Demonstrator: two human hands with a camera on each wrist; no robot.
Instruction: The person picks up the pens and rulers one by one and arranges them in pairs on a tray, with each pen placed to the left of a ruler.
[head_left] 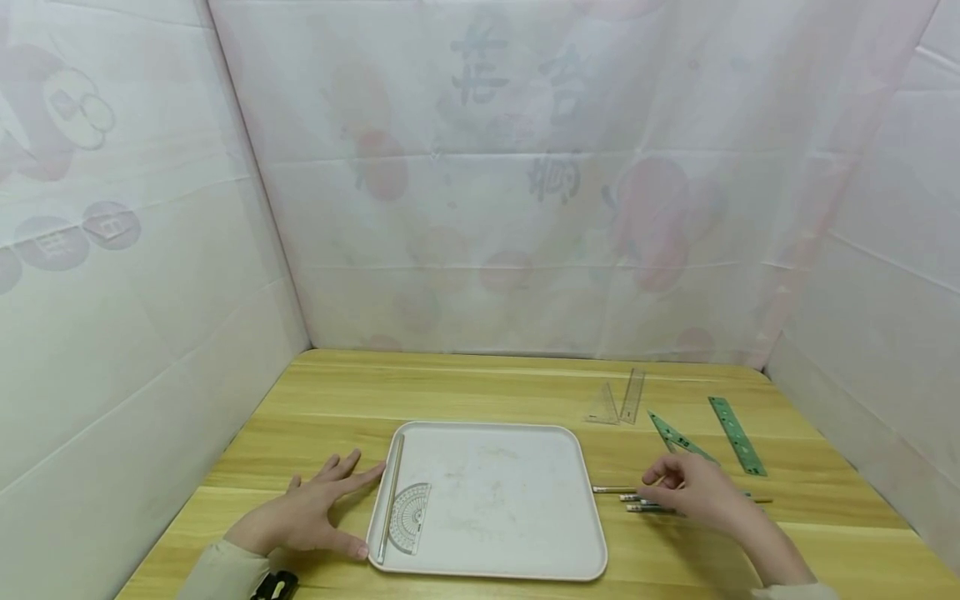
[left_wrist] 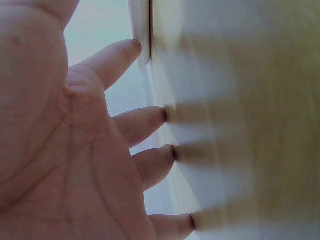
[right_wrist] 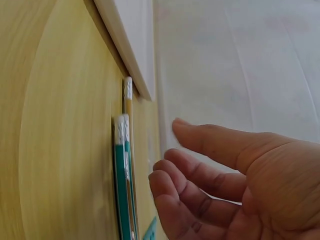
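My left hand (head_left: 303, 510) is spread beside the left rim of a white tray (head_left: 510, 508), thumb and index finger at its edge. In the left wrist view the other fingertips (left_wrist: 159, 115) meet the wooden table. A pencil (head_left: 392, 500) lies along the tray's left side, next to a clear protractor (head_left: 408, 518). My right hand (head_left: 697, 492) hovers above several pencils right of the tray, its fingers loosely bent around nothing. In the right wrist view, a green pencil (right_wrist: 121, 185) and a yellow pencil (right_wrist: 128, 97) lie on the table, apart from that hand.
Behind the right hand lie a green set square (head_left: 675, 435) and a green ruler (head_left: 738, 435). Farther back are a clear set square (head_left: 604, 408) and a clear ruler (head_left: 633, 396). Pale printed curtains (head_left: 480, 217) enclose the wooden table (head_left: 465, 387).
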